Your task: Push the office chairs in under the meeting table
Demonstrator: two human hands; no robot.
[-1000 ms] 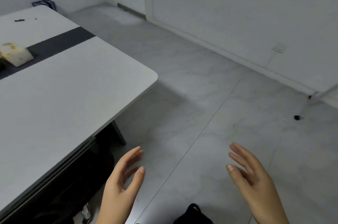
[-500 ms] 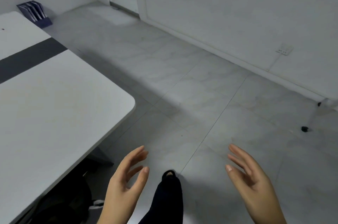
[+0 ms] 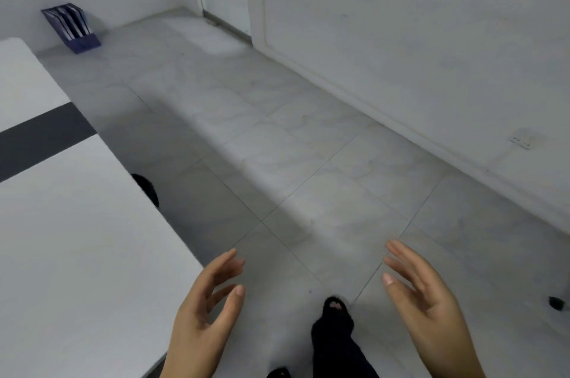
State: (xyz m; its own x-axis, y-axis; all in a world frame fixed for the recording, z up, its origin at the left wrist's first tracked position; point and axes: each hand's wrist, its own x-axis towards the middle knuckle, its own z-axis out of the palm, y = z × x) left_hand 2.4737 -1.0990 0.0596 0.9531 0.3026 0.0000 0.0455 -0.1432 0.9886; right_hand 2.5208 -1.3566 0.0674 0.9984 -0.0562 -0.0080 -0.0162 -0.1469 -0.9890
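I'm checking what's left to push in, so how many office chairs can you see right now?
1, and only partly: a black rounded chair part pokes out past the edge of the white meeting table with the dark stripe, on the left. Other chairs may be hidden under the table or outside the view.

An office meeting room: a long white table (image 3: 77,239), blue file holder (image 3: 72,27), bare tiled floor (image 3: 308,162).

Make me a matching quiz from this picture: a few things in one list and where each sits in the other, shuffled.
Things:
1. file holder
2. table
3. wall socket
4. left hand

Places:
A. low on the right wall
B. on the floor in the far left corner
C. open in the air, beside the table edge
D. along the left of the view

Pairs: 1-B, 2-D, 3-A, 4-C
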